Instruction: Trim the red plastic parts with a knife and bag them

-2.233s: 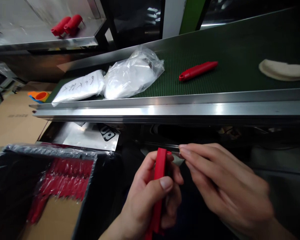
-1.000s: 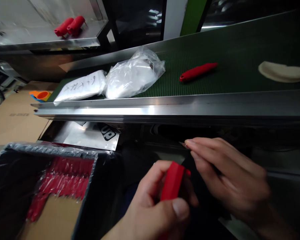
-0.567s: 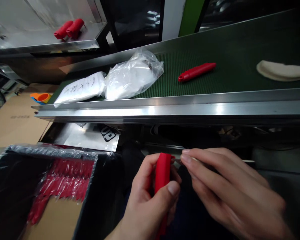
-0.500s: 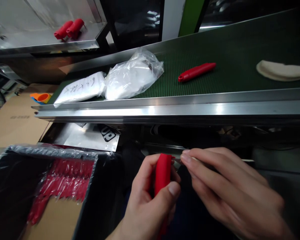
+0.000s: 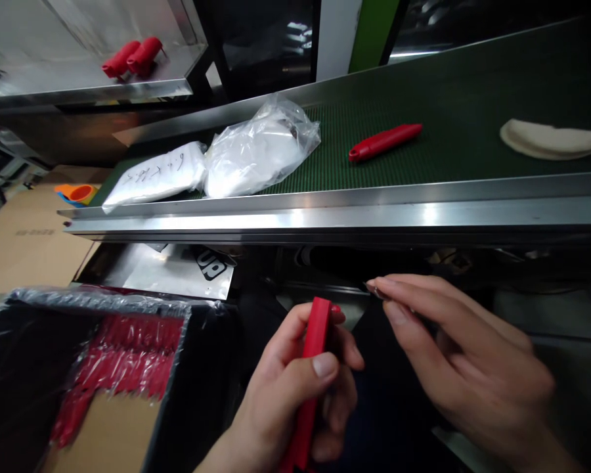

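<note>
My left hand (image 5: pixel 295 394) grips a long red plastic handle (image 5: pixel 311 368), held upright with its open top end toward the conveyor. My right hand (image 5: pixel 453 368) is just right of it, fingertips pinched together around a small thin metal piece (image 5: pixel 369 287) that I can barely make out. The fingertips are a short way up and right of the handle's top, not touching it. Another red handle (image 5: pixel 384 141) lies on the green conveyor belt (image 5: pixel 423 157) above.
Two clear bags of white parts (image 5: pixel 256 154) lie on the belt's left end, a cream cloth (image 5: pixel 554 139) on its right. A black-lined box (image 5: pixel 39 368) with several red handles stands lower left. Two red pieces (image 5: pixel 131 56) rest on a steel shelf (image 5: pixel 79 85).
My right fingertips, close against the handle's top half a second ago, have drawn away up and to the right. The left hand has tilted the handle slightly.
</note>
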`<state>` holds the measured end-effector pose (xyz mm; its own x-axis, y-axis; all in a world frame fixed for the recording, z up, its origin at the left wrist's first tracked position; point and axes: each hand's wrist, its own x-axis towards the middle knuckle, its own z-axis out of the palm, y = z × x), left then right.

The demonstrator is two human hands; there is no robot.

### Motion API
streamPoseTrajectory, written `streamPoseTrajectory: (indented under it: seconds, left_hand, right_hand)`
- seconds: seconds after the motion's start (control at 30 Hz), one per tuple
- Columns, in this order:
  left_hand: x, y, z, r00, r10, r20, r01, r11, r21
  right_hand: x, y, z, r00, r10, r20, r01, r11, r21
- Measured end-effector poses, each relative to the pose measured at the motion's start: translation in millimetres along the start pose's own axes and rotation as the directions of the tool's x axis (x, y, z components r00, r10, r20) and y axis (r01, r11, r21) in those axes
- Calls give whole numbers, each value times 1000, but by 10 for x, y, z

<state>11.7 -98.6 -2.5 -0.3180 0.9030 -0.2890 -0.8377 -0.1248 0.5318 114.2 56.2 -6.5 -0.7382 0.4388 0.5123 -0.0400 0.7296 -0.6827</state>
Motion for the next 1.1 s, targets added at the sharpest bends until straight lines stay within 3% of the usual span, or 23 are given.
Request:
streamPoseTrajectory:
  seconds: [0.07,0.13,0.2,0.3,0.57,0.87,1.1]
  left_hand:
    - [9,-10,-17,1000,-12,14,13,997,-82]
    - [6,-31,-42,999,-26,37,32,987,-158]
    - [-6,-51,-74,982,-125,138,153,965,-213]
    - [-27,-54,-109,920,-275,279,348,902,-255]
    - [-61,-49,-75,941,-273,201,323,903,-283]
    - [-94,-6,-104,919,-300,255,374,868,-328]
    - [-117,79,-122,903,-384,191,415,895,-165]
  right_hand:
    - [-11,-14,21,998,55,16,-56,997,53]
    - [-3,-20,27,999,8,48,-12,996,83]
    - [24,-17,14,989,-109,96,100,990,94]
    - [82,2,-37,953,-246,174,236,969,77]
    - [104,80,-98,914,-326,243,343,939,-32]
    - [96,89,-101,890,-382,251,409,910,-66]
    - [115,127,-146,847,-443,293,494,860,-127]
